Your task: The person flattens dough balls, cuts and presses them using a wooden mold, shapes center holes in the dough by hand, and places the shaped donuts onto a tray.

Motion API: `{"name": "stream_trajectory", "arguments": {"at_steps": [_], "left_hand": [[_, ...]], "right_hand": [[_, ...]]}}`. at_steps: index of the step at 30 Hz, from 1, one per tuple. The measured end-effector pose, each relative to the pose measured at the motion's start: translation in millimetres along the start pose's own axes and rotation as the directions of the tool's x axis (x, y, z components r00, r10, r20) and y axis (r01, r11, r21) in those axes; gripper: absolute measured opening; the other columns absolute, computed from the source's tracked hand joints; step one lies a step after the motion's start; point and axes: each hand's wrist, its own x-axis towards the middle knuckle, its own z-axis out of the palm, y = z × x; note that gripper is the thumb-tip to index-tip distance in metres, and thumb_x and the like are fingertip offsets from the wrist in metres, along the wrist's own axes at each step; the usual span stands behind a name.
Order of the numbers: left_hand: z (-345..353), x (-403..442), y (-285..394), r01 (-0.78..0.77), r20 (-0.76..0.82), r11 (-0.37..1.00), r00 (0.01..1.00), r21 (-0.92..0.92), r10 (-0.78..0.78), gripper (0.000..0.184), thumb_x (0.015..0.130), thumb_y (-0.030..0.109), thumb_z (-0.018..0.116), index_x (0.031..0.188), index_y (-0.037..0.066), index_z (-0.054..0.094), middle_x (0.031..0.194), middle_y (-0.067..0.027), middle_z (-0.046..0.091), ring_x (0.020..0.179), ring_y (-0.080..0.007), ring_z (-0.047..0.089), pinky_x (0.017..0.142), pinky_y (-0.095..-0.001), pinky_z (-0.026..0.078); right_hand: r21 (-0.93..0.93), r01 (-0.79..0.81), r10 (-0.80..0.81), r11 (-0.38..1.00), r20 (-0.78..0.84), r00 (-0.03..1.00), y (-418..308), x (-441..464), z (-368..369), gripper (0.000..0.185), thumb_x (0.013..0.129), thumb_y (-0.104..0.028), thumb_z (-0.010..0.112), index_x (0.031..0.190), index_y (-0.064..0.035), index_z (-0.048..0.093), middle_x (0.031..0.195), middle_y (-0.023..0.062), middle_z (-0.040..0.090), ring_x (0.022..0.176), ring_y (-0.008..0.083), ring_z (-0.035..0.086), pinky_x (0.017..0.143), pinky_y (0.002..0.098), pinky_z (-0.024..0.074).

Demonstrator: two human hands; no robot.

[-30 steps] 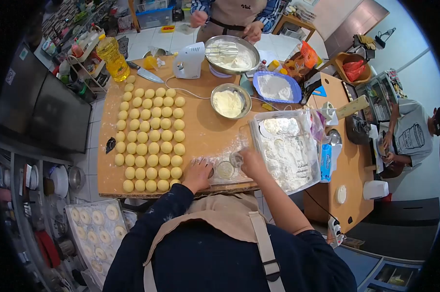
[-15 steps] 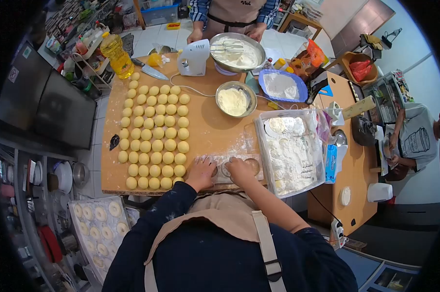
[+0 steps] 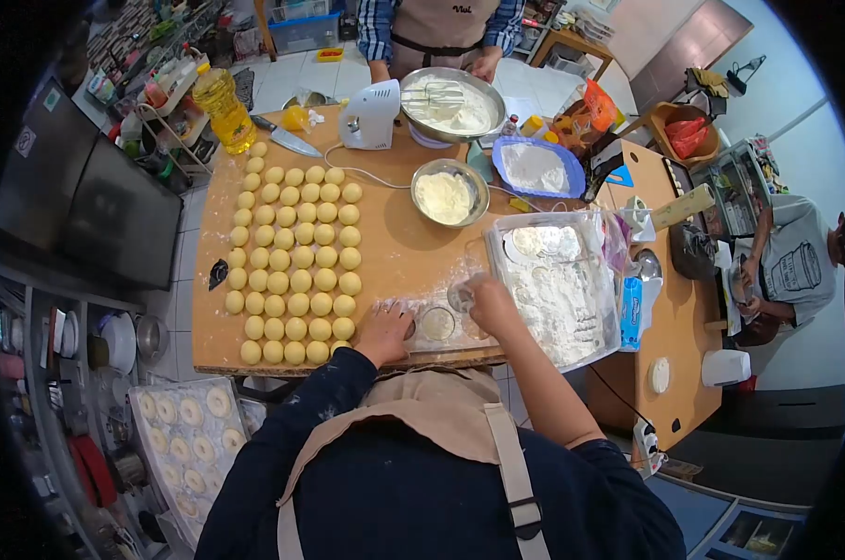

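My right hand grips a small clear, round cup-like piece, blurred by motion, above the floured strip at the table's front edge. Below and left of it, a flattened dough round lies on the strip, with a circular outline showing. My left hand rests on the strip's left end, fingers stretched out, beside another round partly covered by the fingers. Rows of yellow dough balls lie to its left. Right of my right hand stands a clear bin of flour holding a few pale rounds.
Further back are a bowl of pale yellow filling, a blue tub of flour, a hand mixer, a knife and an oil bottle. One person stands opposite; another works at right. A tray of dough rings sits lower left.
My right hand has lifted off the strip and moved right and away from me, carrying the clear piece. The dough round beneath is now uncovered. My left hand has stayed in place.
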Motion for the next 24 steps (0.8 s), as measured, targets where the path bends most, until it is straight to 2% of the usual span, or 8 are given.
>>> {"name": "stream_trajectory", "arguments": {"at_steps": [2, 7, 9, 12, 16, 19, 22, 24], "left_hand": [[-5, 1, 0, 0.001, 0.029, 1.0, 1.0, -0.004, -0.001, 0.081, 0.056, 0.032, 0.083, 0.126, 0.009, 0.049, 0.134, -0.0182, 0.046, 0.127, -0.0365, 0.041, 0.106, -0.0488, 0.031], [-12, -1, 3, 0.02, 0.089, 0.999, 0.996, -0.044, -0.016, 0.081, 0.057, 0.031, 0.082, 0.127, 0.009, 0.049, 0.136, -0.0183, 0.044, 0.129, -0.0354, 0.04, 0.107, -0.0498, 0.029], [-14, 0, 3, 0.037, 0.126, 0.997, 0.992, -0.07, -0.028, 0.081, 0.059, 0.028, 0.081, 0.13, 0.01, 0.047, 0.139, -0.0178, 0.042, 0.131, -0.0351, 0.037, 0.109, -0.0513, 0.026], [-11, -1, 3, 0.023, 0.076, 0.998, 0.997, -0.056, -0.019, 0.08, 0.058, 0.028, 0.082, 0.128, 0.01, 0.048, 0.137, -0.0178, 0.044, 0.13, -0.0355, 0.038, 0.109, -0.0512, 0.027], [-11, -1, 3, 0.033, 0.1, 0.999, 0.994, -0.015, -0.031, 0.085, 0.056, 0.035, 0.084, 0.129, 0.011, 0.047, 0.137, -0.0167, 0.044, 0.131, -0.034, 0.037, 0.108, -0.049, 0.028], [-13, 1, 4, 0.038, 0.134, 0.999, 0.99, -0.014, -0.036, 0.086, 0.057, 0.035, 0.083, 0.131, 0.011, 0.046, 0.138, -0.0169, 0.043, 0.131, -0.0336, 0.037, 0.109, -0.0486, 0.028], [-13, 1, 5, 0.045, 0.113, 0.998, 0.993, -0.032, -0.042, 0.086, 0.058, 0.034, 0.082, 0.132, 0.012, 0.045, 0.139, -0.017, 0.042, 0.131, -0.0337, 0.037, 0.109, -0.0483, 0.028], [-14, 0, 5, 0.041, 0.102, 0.999, 0.994, -0.027, -0.039, 0.087, 0.058, 0.033, 0.082, 0.133, 0.012, 0.045, 0.139, -0.0173, 0.042, 0.131, -0.0339, 0.037, 0.109, -0.0483, 0.028]], "right_hand": [[-0.072, 0.1, -0.094, 0.992, 0.08, 0.992, 5, -7, 19, 0.023, 0.069, 0.003, 0.059, 0.089, -0.0064, 0.066, 0.098, 0.0152, 0.062, 0.091, 0.0347, 0.061, 0.077, 0.0443, 0.0507], [-0.188, 0.087, -0.041, 0.978, 0.237, 0.971, -23, -22, 37, 0.016, 0.071, 0.001, 0.058, 0.084, -0.0056, 0.064, 0.095, 0.0149, 0.059, 0.09, 0.0318, 0.063, 0.074, 0.0422, 0.0527], [-0.179, 0.09, -0.049, 0.98, 0.221, 0.974, -21, -22, 48, 0.015, 0.072, 0.0, 0.058, 0.084, -0.0059, 0.065, 0.096, 0.0145, 0.059, 0.09, 0.0317, 0.062, 0.074, 0.0416, 0.053], [-0.158, 0.117, -0.084, 0.981, 0.198, 0.976, -19, -21, 55, 0.017, 0.071, -0.001, 0.059, 0.086, -0.006, 0.063, 0.095, 0.0142, 0.057, 0.09, 0.032, 0.061, 0.074, 0.043, 0.0521], [-0.14, 0.181, -0.154, 0.974, 0.182, 0.971, -22, -20, 62, 0.016, 0.07, 0.0, 0.059, 0.085, -0.0051, 0.062, 0.091, 0.0141, 0.057, 0.091, 0.0318, 0.06, 0.073, 0.044, 0.0512], [-0.125, 0.159, -0.135, 0.979, 0.185, 0.973, -17, -16, 65, 0.017, 0.069, 0.0, 0.059, 0.086, -0.0048, 0.063, 0.094, 0.0144, 0.058, 0.093, 0.0319, 0.06, 0.075, 0.0426, 0.0513], [-0.093, 0.153, -0.146, 0.984, 0.076, 0.986, 0, -1, 52, 0.02, 0.069, 0.0, 0.06, 0.087, -0.0051, 0.064, 0.098, 0.0148, 0.059, 0.095, 0.0321, 0.06, 0.078, 0.0412, 0.0511], [-0.094, 0.046, -0.043, 0.995, 0.039, 0.998, 12, 13, 39, 0.018, 0.074, 0.002, 0.055, 0.088, -0.005, 0.063, 0.097, 0.0183, 0.058, 0.093, 0.0363, 0.059, 0.08, 0.0424, 0.0502]]}}
